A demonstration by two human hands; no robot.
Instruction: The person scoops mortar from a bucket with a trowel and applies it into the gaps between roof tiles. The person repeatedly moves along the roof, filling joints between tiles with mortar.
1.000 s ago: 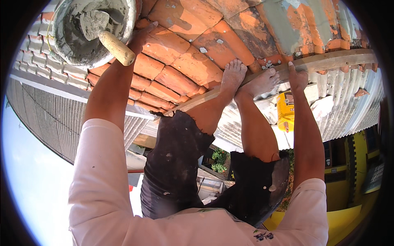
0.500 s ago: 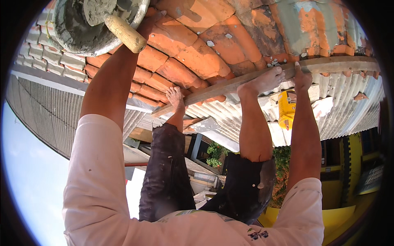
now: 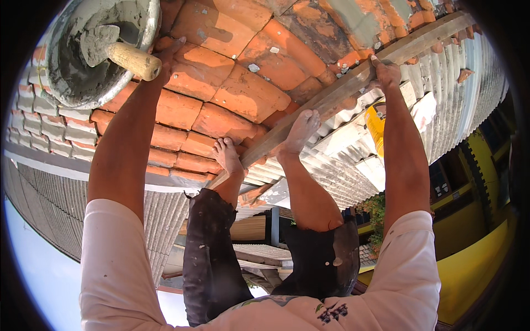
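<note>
My left hand [image 3: 165, 58] rests on the orange roof tiles [image 3: 251, 91] beside the mortar bucket [image 3: 124, 91], at least one finger stretched out; part of the hand is hidden behind the trowel handle. The trowel [image 3: 132, 59], with a wooden handle and a mortar-coated blade, lies across the bucket of grey mortar and is not in my hand. At the right, my right hand [image 3: 387, 74] grips the lower edge of a long wooden beam [image 3: 342, 91], a finger lying on its face. A yellow container [image 3: 375, 127] sits just below that hand, partly behind my forearm.
My bare feet stand at the beam, the left against the tiles and the right on the wood. Mortar crumbs [image 3: 254, 68] dot the tiles. Corrugated sheets [image 3: 441, 105] lie below the beam. Beyond the roof edge is a drop toward a yellow building [image 3: 469, 276].
My right foot has shifted left along the beam, nearer my left foot and away from my right hand. The view has tilted, showing the bucket lower and farther left. Both hands keep their places.
</note>
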